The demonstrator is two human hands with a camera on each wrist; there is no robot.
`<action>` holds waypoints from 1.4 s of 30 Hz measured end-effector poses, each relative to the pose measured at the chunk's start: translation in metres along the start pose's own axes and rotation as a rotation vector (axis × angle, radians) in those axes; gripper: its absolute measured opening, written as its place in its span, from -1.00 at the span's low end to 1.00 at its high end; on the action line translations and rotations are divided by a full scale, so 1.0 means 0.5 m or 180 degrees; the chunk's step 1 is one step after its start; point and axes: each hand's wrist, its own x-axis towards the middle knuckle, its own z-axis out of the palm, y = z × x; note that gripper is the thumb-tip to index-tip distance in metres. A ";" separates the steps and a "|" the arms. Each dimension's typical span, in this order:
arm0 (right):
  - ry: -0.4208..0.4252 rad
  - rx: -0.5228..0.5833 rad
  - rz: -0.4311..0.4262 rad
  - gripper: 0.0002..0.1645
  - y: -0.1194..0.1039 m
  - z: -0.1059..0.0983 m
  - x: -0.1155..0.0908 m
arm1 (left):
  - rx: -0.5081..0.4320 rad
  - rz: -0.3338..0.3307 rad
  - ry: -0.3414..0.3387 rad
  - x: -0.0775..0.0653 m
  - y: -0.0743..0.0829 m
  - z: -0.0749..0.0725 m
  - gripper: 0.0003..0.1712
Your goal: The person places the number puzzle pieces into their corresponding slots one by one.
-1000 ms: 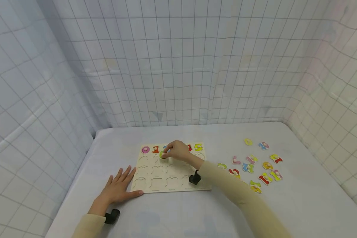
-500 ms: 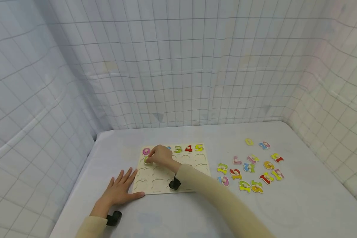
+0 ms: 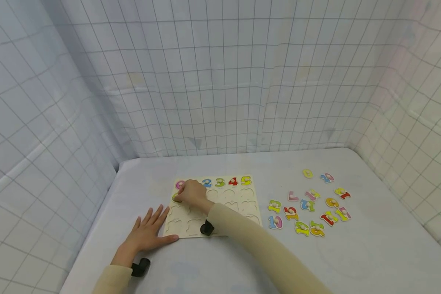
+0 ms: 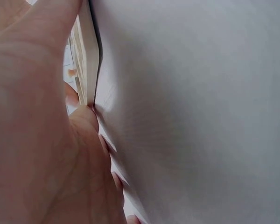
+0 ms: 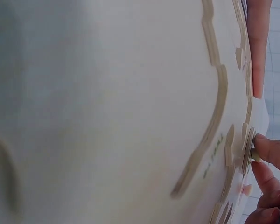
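Observation:
A cream wooden number puzzle board [image 3: 220, 236] lies on the table. My right hand [image 3: 192, 193] pinches the small knob [image 5: 255, 155] of a green number puzzle piece [image 3: 176, 198] at the left end of the board's second row. The fingers cover part of this piece, so its digit is hidden. In the right wrist view it appears edge-on, right at the board's surface. My left hand [image 3: 147, 232] lies flat with spread fingers at the board's left edge, thumb along the front corner. The left wrist view shows that hand against the board's side [image 4: 89, 56].
Number pieces fill the top row, including a pink 0 [image 3: 179, 185], blue 2 [image 3: 207, 183], green 3 [image 3: 219, 182], red 4 [image 3: 233, 181] and yellow 5 [image 3: 246, 181]. Several loose number pieces [image 3: 291, 212] lie right of the board. A gridded curtain [image 3: 220, 102] surrounds the table.
My right hand has carried the green piece left and slightly down, from just under the top row to the second row's left end. My left hand stays in place.

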 end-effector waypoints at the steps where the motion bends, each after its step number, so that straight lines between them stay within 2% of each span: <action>1: 0.0010 -0.0002 -0.0002 -0.78 -0.001 -0.002 0.000 | 0.0013 0.0002 0.0000 0.000 0.001 -0.002 0.21; 7: 0.0020 0.0019 0.0014 -0.78 -0.004 -0.008 -0.002 | -0.0006 0.0000 0.0029 -0.008 0.020 -0.021 0.20; 13: -0.0021 -0.0052 0.0025 -0.76 -0.008 -0.010 -0.006 | 0.0078 -0.0029 -0.0018 -0.010 0.024 -0.024 0.20; 18: -0.0038 -0.0094 0.0014 -0.78 -0.010 -0.009 -0.007 | 0.0052 -0.0035 -0.0028 -0.005 0.005 -0.009 0.23; 22: -0.0023 -0.0071 -0.0006 -0.77 -0.007 -0.004 -0.005 | 0.0016 0.0012 0.0043 -0.001 -0.011 0.006 0.23; 25: -0.0023 -0.0051 -0.0027 -0.77 -0.005 -0.003 -0.005 | -0.0023 0.0056 0.0083 -0.001 -0.014 0.009 0.22; 34: -0.0124 0.0046 -0.0174 -0.75 -0.001 -0.013 -0.004 | 0.0080 -0.0027 0.0094 0.009 -0.023 0.022 0.25; 42: -0.0250 0.0004 -0.0209 -0.72 -0.001 -0.023 -0.005 | 0.0034 -0.0015 0.0054 -0.001 -0.009 0.010 0.25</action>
